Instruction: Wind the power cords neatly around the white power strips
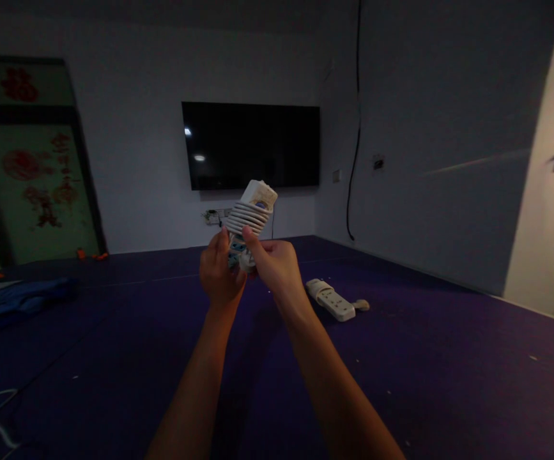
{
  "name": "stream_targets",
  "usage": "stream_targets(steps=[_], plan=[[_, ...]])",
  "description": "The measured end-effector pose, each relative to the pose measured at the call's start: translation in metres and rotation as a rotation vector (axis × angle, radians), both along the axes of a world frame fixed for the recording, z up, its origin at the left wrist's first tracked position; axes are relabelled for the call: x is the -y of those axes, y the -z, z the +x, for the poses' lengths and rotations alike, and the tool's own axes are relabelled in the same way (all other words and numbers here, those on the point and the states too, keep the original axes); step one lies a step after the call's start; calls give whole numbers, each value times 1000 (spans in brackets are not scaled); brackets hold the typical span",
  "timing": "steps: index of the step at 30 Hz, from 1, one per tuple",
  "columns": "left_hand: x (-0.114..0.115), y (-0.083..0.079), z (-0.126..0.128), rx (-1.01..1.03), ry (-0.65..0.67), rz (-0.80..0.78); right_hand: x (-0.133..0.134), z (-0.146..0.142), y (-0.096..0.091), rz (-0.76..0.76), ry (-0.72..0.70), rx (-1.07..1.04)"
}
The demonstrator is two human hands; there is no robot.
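Both hands are on it now: a white plastic power strip with pale cord wound round it (248, 218), held up in front of the body, clear of the dark purple floor (185, 370). The left hand (219, 268) grips the lower left side, fingers curled in; the right hand (277, 263) clasps the lower right, thumb laid up the front, just at the bottom turns of cord.

Look at the angle! The strip's long axis runs steeply from low left to high right, the bare end tipped upward and a little right, towards the black flat television (257, 144) on the wall beyond.

And the looks of it: the cord sits in neat, close turns round the middle, a brownish stain and a bluish-purple spot show by the top end, and teal patches peek out below, beside a rounded whitish piece between the hands. Down on the floor to the right lies a second white socket strip, cord-wrapped at its far end (340, 306).
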State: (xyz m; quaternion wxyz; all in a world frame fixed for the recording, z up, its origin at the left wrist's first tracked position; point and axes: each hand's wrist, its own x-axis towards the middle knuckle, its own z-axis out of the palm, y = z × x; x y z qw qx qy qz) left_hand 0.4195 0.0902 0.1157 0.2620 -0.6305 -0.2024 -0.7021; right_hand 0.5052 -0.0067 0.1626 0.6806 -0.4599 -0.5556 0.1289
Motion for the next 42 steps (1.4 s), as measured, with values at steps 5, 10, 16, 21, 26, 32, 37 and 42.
stream_targets(steps=[5,10,16,21,26,32,37,42], plan=[[2,0,1,22,27,-6,4,-6,-1,-22,136,130],[12,-2,4,44,74,-10,-6,-4,4,16,151,99],[16,2,12,-87,275,-87,-17,5,6,146,231,-71],[15,6,25,-130,534,-306,-25,24,8,154,332,-102],[16,9,36,-258,730,-477,-40,47,18,144,426,-91],[13,17,42,-344,818,-664,-53,68,30,-21,508,-22],[4,16,34,-370,666,-755,-58,89,39,-380,717,236],[-3,9,20,-273,575,-816,-72,111,65,-610,803,301]])
